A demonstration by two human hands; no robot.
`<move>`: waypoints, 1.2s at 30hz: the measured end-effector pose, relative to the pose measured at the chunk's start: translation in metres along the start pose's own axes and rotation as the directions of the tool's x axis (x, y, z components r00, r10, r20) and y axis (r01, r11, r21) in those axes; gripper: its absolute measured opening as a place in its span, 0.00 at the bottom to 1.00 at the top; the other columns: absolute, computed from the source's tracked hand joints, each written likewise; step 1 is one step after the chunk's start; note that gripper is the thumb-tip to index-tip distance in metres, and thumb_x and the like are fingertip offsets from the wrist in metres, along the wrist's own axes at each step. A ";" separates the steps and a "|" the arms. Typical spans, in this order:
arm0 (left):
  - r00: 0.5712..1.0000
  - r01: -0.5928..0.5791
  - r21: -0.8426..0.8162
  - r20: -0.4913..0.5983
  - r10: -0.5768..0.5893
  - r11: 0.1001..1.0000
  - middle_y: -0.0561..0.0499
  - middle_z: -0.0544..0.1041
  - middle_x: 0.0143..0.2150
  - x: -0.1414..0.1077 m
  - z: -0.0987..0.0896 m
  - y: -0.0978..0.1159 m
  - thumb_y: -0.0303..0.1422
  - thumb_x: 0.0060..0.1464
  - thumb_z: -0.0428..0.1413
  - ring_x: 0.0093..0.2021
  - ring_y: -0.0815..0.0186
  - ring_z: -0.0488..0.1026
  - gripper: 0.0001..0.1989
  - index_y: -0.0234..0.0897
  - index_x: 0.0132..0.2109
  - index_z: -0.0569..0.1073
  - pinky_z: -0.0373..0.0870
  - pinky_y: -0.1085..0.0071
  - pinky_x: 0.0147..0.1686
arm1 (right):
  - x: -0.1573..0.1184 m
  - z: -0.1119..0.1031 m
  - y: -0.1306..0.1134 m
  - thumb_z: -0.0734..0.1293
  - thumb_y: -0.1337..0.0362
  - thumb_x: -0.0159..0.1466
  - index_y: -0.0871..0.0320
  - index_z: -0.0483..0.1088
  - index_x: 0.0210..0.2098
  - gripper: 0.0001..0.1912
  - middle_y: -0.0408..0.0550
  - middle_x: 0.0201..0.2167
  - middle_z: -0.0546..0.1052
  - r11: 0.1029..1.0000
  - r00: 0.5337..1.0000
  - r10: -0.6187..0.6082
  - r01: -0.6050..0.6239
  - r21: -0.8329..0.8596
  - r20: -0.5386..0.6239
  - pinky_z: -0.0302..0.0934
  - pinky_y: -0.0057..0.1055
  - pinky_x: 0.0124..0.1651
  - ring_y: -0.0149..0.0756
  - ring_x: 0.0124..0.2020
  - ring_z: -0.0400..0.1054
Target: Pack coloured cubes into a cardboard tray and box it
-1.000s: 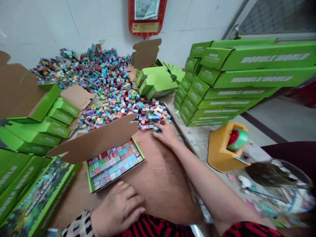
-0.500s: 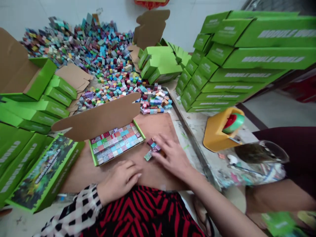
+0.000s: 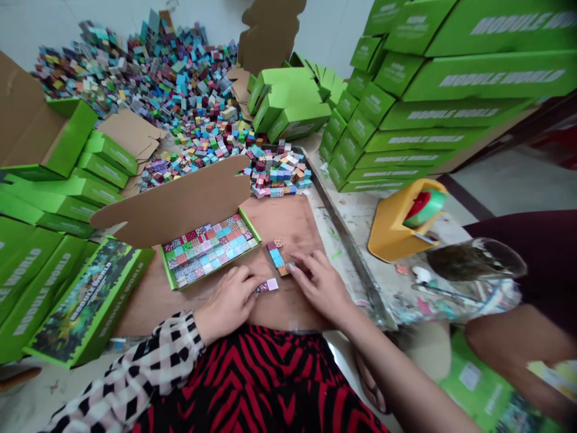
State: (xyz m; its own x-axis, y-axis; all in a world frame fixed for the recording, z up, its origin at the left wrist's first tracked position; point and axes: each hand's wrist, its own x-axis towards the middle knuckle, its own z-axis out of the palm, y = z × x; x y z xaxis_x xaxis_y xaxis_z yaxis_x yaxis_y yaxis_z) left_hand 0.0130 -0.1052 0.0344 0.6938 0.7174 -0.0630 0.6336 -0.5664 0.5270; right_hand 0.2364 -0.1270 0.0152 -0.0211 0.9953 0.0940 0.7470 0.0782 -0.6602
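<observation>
Just right of the open box (image 3: 251,225), a short row of cubes (image 3: 276,258) lies on the brown board (image 3: 288,216), the right hand (image 3: 322,284) beside its near end with fingers parted and bent. Off the box's near right corner, the left hand (image 3: 231,297) curls at a lilac-topped block (image 3: 271,284), though its grip is too hidden to tell; behind the box spreads a heap of cubes (image 3: 189,84).

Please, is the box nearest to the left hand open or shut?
Open: the box has its brown lid raised at the back, and rows of patterned cubes show inside.
</observation>
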 end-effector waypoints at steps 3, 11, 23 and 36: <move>0.999 0.038 0.004 -0.036 -0.038 0.999 0.47 0.68 0.47 -0.005 -0.002 -0.002 0.24 0.55 0.51 0.48 0.59 0.65 0.21 0.41 0.55 0.67 0.68 0.57 0.48 | 0.013 -0.001 -0.007 0.61 0.51 0.65 0.54 0.72 0.46 0.18 0.51 0.40 0.68 0.984 0.998 0.033 -0.024 -0.175 0.049 0.63 0.38 0.43 0.42 0.40 0.67; 0.995 0.070 -0.170 -0.057 -0.081 0.983 0.49 0.69 0.44 -0.014 -0.001 -0.009 0.23 0.55 0.52 0.46 0.62 0.68 0.15 0.38 0.49 0.69 0.69 0.61 0.48 | 0.018 -0.001 -0.020 0.60 0.61 0.67 0.55 0.74 0.45 0.13 0.53 0.39 0.68 0.941 0.935 -0.156 0.239 -0.239 0.320 0.60 0.39 0.46 0.42 0.42 0.63; 0.980 0.106 -0.326 -0.126 -0.154 0.940 0.49 0.64 0.43 -0.018 0.005 -0.010 0.25 0.52 0.55 0.40 0.65 0.67 0.17 0.38 0.50 0.64 0.70 0.62 0.43 | 0.015 -0.001 -0.032 0.60 0.62 0.67 0.53 0.75 0.45 0.13 0.54 0.44 0.68 0.934 0.861 -0.199 0.311 -0.175 0.467 0.60 0.42 0.47 0.44 0.45 0.62; 0.993 0.054 -0.163 -0.099 -0.071 0.985 0.47 0.58 0.47 -0.016 0.014 -0.013 0.33 0.55 0.57 0.47 0.59 0.64 0.25 0.42 0.60 0.64 0.69 0.56 0.49 | -0.017 -0.004 -0.017 0.74 0.54 0.51 0.54 0.56 0.63 0.44 0.58 0.54 0.62 0.983 0.909 -0.118 0.163 -0.079 0.400 0.60 0.50 0.54 0.53 0.55 0.59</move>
State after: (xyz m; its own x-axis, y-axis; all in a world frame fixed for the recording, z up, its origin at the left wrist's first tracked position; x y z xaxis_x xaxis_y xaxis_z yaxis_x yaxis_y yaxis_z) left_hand -0.0022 -0.1151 0.0165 0.6099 0.7923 -0.0158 0.6058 -0.4533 0.6539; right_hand 0.2265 -0.1458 0.0280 -0.3737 0.9177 -0.1348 0.7839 0.2348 -0.5748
